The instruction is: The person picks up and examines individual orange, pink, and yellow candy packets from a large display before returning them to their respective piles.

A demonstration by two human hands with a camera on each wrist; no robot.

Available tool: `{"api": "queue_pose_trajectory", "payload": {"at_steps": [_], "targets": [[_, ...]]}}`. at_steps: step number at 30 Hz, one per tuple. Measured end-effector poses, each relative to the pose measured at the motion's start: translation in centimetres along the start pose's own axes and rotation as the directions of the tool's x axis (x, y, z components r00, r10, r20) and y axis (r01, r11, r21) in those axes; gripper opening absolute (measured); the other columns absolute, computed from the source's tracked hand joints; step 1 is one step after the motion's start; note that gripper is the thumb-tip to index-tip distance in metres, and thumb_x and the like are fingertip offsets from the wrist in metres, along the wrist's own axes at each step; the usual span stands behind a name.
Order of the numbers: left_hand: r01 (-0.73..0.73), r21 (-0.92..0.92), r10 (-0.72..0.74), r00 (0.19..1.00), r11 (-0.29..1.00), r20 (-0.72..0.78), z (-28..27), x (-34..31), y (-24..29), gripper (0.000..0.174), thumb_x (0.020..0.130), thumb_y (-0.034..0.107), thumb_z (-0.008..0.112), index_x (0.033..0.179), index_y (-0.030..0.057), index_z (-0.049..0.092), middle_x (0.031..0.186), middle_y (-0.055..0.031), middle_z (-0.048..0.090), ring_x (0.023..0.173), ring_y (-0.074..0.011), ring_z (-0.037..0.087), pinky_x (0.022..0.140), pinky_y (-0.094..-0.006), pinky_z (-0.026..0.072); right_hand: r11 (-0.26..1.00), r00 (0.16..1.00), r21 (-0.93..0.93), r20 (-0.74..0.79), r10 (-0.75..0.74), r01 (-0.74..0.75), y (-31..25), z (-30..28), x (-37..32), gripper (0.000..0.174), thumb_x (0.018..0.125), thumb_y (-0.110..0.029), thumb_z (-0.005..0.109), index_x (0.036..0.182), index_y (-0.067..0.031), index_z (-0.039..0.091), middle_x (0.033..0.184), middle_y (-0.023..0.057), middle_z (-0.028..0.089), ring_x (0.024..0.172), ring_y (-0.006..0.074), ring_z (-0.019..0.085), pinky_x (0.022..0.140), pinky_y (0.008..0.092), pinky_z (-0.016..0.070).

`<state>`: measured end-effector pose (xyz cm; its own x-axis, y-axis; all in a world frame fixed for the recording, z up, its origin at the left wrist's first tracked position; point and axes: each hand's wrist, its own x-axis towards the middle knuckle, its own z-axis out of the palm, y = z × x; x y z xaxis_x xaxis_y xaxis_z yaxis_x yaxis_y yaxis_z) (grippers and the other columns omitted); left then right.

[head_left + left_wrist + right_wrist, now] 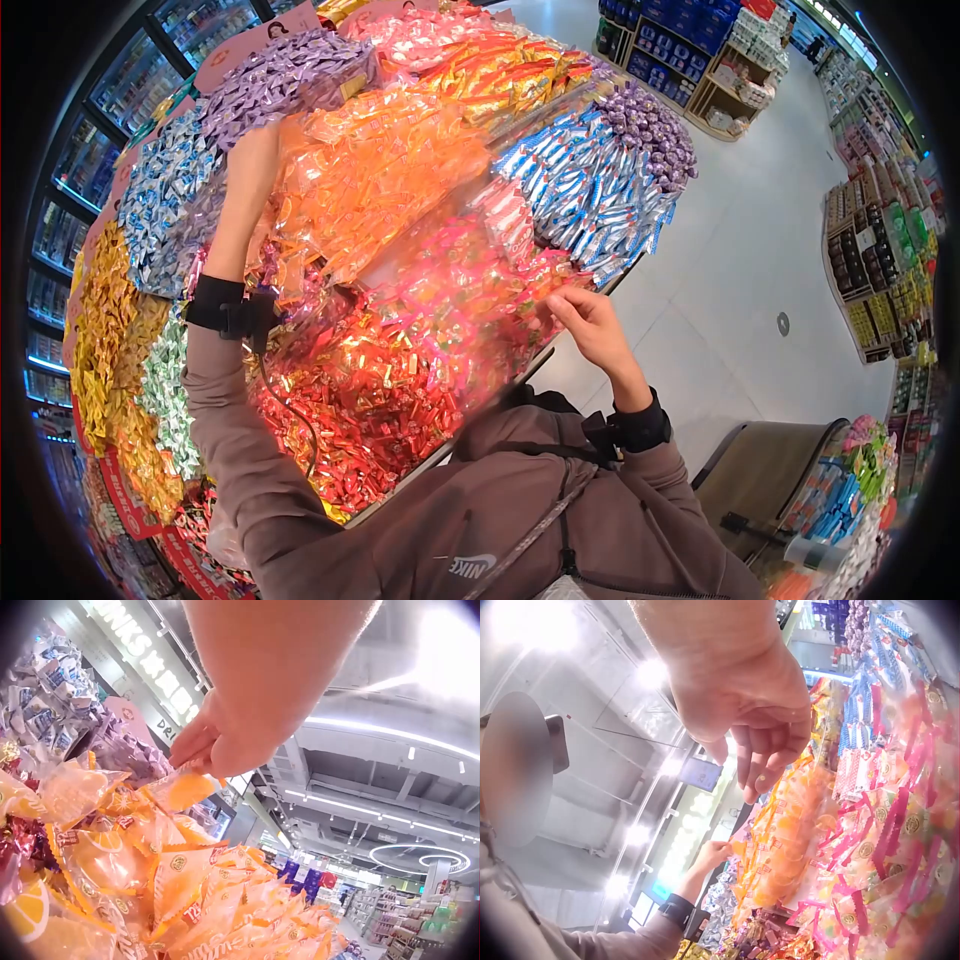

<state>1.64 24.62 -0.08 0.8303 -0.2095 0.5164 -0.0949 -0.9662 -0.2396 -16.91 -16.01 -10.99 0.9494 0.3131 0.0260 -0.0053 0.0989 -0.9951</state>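
Observation:
At the upper left of the orange candy pile (380,170) is my left hand (254,165), beside the purple-wrapped candies (290,75). The left wrist view shows this hand (232,739) pinching an orange candy packet (189,791) by its upper end, with the fingertips partly hidden. My right hand (592,328) hovers at the near edge of the pink-wrapped candies (450,290). In the right wrist view the right hand (742,712) hangs with fingers loosely curled and nothing in them.
Red candies (370,400) lie nearest my body, and blue-and-white sticks (590,190) fill the far right section. Gold candies (100,340) line the left. Grey floor (740,250) and stocked shelves (870,280) stretch along the right. A dark cart (765,470) stands at lower right.

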Motion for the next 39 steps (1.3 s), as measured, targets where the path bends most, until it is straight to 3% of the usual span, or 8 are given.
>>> {"api": "queue_pose_trajectory", "payload": {"at_steps": [5,8,13,29,32,34,36,39], "targets": [[0.121,-0.488,-0.153,0.988,0.864,-0.025,-8.9,0.0,6.3,0.025,0.084,0.017,0.050,0.102,0.0025,0.058,0.072,-0.0153,0.063,0.066,-0.0249,0.063,0.059,-0.0331,0.0487,0.996,0.996,-0.037,0.010,-0.084,0.085,-0.2,-0.6,1.1,0.022,0.089,-0.017,0.049,0.086,0.0029,0.059,0.076,0.0036,0.060,0.065,0.0071,0.053,0.060,0.0216,0.0427],[0.288,-0.904,0.034,0.949,0.315,0.314,-11.3,-1.3,10.6,0.025,0.087,0.020,0.051,0.094,-0.0030,0.061,0.074,-0.0022,0.062,0.067,-0.0091,0.060,0.060,-0.0210,0.0473,0.996,0.995,-0.016,0.040,-0.088,0.089,-1.4,0.0,1.5,0.021,0.089,-0.015,0.049,0.087,0.0030,0.059,0.077,0.0044,0.060,0.067,0.0075,0.054,0.061,0.0217,0.0432],[0.540,-0.827,0.494,0.683,0.154,0.538,-14.9,-3.7,15.6,0.022,0.086,0.017,0.053,0.096,-0.0016,0.060,0.077,-0.0032,0.062,0.069,-0.0066,0.060,0.060,-0.0203,0.0491,0.986,0.984,0.040,0.063,-0.166,0.164,-4.7,2.4,0.1,0.017,0.085,-0.013,0.052,0.090,0.0023,0.060,0.078,0.0055,0.061,0.072,0.0102,0.056,0.065,0.0232,0.0441],[0.598,-0.796,0.628,0.587,0.090,0.511,-15.9,-5.9,19.3,0.021,0.086,0.013,0.054,0.095,-0.0053,0.059,0.076,-0.0048,0.061,0.066,-0.0032,0.054,0.057,-0.0188,0.0438,0.963,0.963,0.037,0.030,-0.267,0.266,-5.0,1.4,-2.4,0.012,0.085,-0.005,0.052,0.087,0.0036,0.060,0.072,0.0072,0.061,0.063,0.0103,0.057,0.059,0.0222,0.0438],[0.299,-0.923,0.442,0.813,0.241,0.379,-16.4,-7.3,20.3,0.018,0.083,0.011,0.057,0.093,-0.0040,0.060,0.076,-0.0053,0.062,0.065,-0.0090,0.058,0.061,-0.0214,0.0475,0.938,0.938,-0.074,-0.052,-0.344,0.340,-4.9,1.1,-1.9,0.012,0.084,-0.002,0.051,0.087,0.0036,0.061,0.071,0.0076,0.062,0.063,0.0108,0.058,0.059,0.0221,0.0441],[-0.375,-0.896,0.429,0.868,0.238,-0.250,-14.3,-8.3,20.9,0.017,0.080,0.009,0.059,0.094,0.0002,0.061,0.080,-0.0047,0.062,0.066,-0.0138,0.059,0.062,-0.0234,0.0486,0.940,0.930,-0.091,-0.146,-0.339,0.328,-5.1,1.2,-1.9,0.012,0.082,0.001,0.051,0.086,0.0033,0.062,0.073,0.0083,0.063,0.066,0.0130,0.059,0.060,0.0233,0.0448],[-0.793,-0.539,0.520,0.599,0.283,-0.609,-14.2,-9.3,20.3,0.018,0.073,0.009,0.065,0.091,0.0118,0.063,0.085,0.0024,0.058,0.071,-0.0163,0.055,0.061,-0.0241,0.0491,0.837,0.827,-0.213,-0.161,-0.539,0.505,-5.2,1.2,-1.5,0.015,0.077,0.005,0.052,0.087,0.0024,0.063,0.078,0.0099,0.064,0.069,0.0167,0.060,0.062,0.0253,0.0457],[-0.948,-0.063,0.519,0.225,0.312,-0.824,-13.0,-11.5,21.1,0.018,0.071,0.013,0.067,0.087,0.0187,0.062,0.085,0.0070,0.052,0.080,-0.0108,0.050,0.061,-0.0239,0.0455,0.658,0.668,-0.347,-0.111,-0.736,0.668,-5.8,0.7,-1.2,0.022,0.070,0.009,0.052,0.087,0.0016,0.064,0.084,0.0122,0.065,0.073,0.0217,0.062,0.065,0.0282,0.0467]]}}
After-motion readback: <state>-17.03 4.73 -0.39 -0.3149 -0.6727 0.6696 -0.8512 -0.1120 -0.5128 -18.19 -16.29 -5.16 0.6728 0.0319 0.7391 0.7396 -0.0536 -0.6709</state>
